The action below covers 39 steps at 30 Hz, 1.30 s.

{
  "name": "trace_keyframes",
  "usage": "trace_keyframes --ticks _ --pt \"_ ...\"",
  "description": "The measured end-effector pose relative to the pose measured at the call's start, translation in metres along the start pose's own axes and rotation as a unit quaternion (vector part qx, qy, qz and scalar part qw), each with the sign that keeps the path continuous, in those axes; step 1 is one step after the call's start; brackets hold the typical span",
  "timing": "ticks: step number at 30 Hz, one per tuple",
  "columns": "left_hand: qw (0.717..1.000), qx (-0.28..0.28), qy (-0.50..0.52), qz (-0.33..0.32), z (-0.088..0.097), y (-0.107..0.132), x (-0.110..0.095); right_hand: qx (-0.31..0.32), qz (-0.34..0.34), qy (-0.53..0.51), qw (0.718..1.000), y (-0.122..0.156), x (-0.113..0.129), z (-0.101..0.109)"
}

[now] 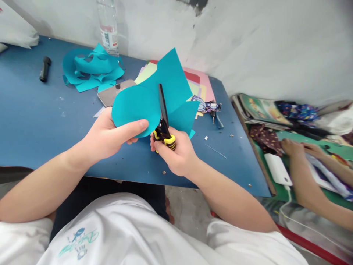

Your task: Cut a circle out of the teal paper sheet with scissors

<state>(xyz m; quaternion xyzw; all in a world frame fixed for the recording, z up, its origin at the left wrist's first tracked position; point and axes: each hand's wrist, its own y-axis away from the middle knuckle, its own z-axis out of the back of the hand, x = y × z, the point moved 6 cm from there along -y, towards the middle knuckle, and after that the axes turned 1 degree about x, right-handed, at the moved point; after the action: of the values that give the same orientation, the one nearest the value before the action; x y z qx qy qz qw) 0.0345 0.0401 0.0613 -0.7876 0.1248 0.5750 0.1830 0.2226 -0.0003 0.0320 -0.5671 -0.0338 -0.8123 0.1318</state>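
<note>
Teal paper (135, 108) is pinched in my left hand (109, 130), thumb flat on top and fingers beneath. The held part has a rounded, cut edge, and the sheet (173, 81) stretches on behind the blades to a pointed corner. Black-and-yellow scissors (164, 129) sit in my right hand (179, 151), with my fingers wrapped round the handles. One dark blade shows above the paper, along the edge of the round part; the other blade is hidden under it. A cut flap of the paper (184, 116) hangs to the right of the scissors.
Teal scraps (92, 68), a phone (116, 92) and a water bottle (109, 29) lie or stand behind my left hand. Coloured sheets (202, 81) and keys (213, 110) are at the back right. At the right, another person's arms (306, 173) rest near a white power bank (277, 169).
</note>
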Motion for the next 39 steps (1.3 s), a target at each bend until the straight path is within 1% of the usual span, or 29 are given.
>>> trace_keyframes --ticks 5,12,19,25,33,39 --pt "0.999 -0.003 -0.029 -0.016 0.0039 -0.0011 -0.0004 -0.002 -0.007 -0.003 1.0 -0.0002 0.0008 0.0004" --pt "1.0 -0.002 -0.023 -0.021 0.0029 -0.0008 -0.0016 -0.004 -0.003 -0.001 1.0 0.0005 0.0015 0.0008" --pt "0.998 -0.005 -0.052 -0.019 0.004 0.0005 -0.0016 0.005 0.004 0.007 1.0 0.0013 0.0022 0.0011" --pt "0.999 -0.004 -0.03 -0.037 0.0061 0.0012 -0.0023 0.003 0.002 -0.001 1.0 0.0016 0.0021 0.0008" --pt "0.998 0.012 -0.012 -0.056 0.0052 0.0025 -0.0042 0.001 0.005 0.008 1.0 0.0022 0.0052 0.0015" --pt "0.996 -0.001 -0.031 -0.082 0.0055 -0.0002 -0.0073 -0.001 0.004 0.016 1.0 0.0021 0.0071 0.0021"
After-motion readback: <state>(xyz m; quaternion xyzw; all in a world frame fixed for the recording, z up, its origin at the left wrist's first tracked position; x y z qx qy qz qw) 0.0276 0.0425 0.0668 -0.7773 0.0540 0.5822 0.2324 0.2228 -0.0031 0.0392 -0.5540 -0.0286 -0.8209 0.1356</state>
